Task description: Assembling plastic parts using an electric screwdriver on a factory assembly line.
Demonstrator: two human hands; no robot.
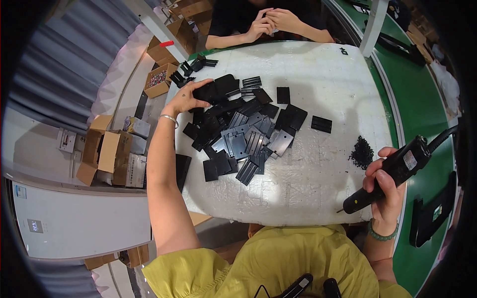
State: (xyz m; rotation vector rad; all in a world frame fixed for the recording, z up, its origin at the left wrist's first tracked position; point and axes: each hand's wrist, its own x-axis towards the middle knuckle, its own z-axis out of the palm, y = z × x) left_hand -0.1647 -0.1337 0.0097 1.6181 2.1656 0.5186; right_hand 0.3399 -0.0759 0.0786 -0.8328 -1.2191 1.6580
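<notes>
Head view. Left hand (pixel 187 98): one, thumb and fingers wide across one black plate (pixel 203 93); gripped or merely touched, cannot tell. Pile of plates (pixel 238 143): one, too overlapped to count, left of centre on one white table (pixel 288 203). Lone plate (pixel 321 124): one, right of pile. Right hand (pixel 386 191): one, fingers wrapped round one black power screwdriver (pixel 401 163). Heap of black bits (pixel 362 153): one, near right hand. Co-worker's hands (pixel 271 23): two, together, far edge.

The left arm (pixel 166 171) stretches forward, nearly straight; the left hand (pixel 187 97) parts thumb from fingers in a wide curve; the right hand (pixel 386 192) reaches less far, fingers curled inward
</notes>
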